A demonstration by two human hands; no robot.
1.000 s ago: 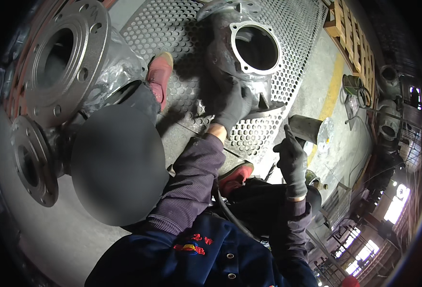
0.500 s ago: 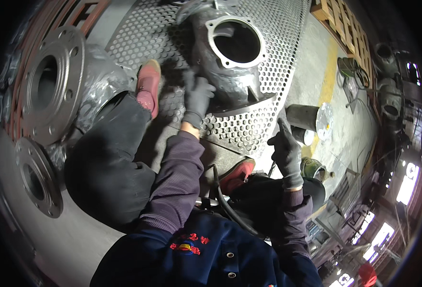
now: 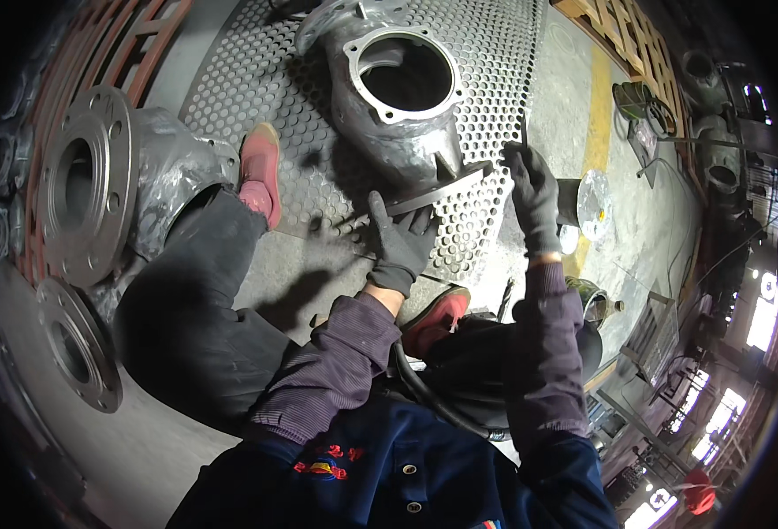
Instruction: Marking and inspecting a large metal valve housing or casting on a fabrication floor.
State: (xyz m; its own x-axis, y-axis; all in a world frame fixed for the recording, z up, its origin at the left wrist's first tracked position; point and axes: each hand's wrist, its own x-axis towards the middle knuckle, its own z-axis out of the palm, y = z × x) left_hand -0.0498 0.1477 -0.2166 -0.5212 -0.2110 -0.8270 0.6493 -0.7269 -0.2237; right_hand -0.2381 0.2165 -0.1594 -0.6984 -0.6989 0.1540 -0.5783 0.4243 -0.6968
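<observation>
Spread beyond gloved L hand (image 3: 402, 249) and gloved R hand (image 3: 534, 196): perforated sheet (image 3: 252, 97). Far fwd-R of R hand, wooden pallet (image 3: 614, 37). Well L of L hand, lg flanged casting (image 3: 173, 154). Straight ahead of L hand, pipe casting (image 3: 389, 145) on sheet, round mouth up, base flange (image 3: 442, 190) nr fingertips; contact unclear. Behind both hands, blk hose (image 3: 426, 392). Fwd-L of L hand, red shoe (image 3: 260, 163), hemming in that side. At L hand, fingers apart; at R hand, fingers bunched nr flange's R end, can't tell if gripping. Immed. R of R hand, dk cylinder (image 3: 569, 203), crowding it.
</observation>
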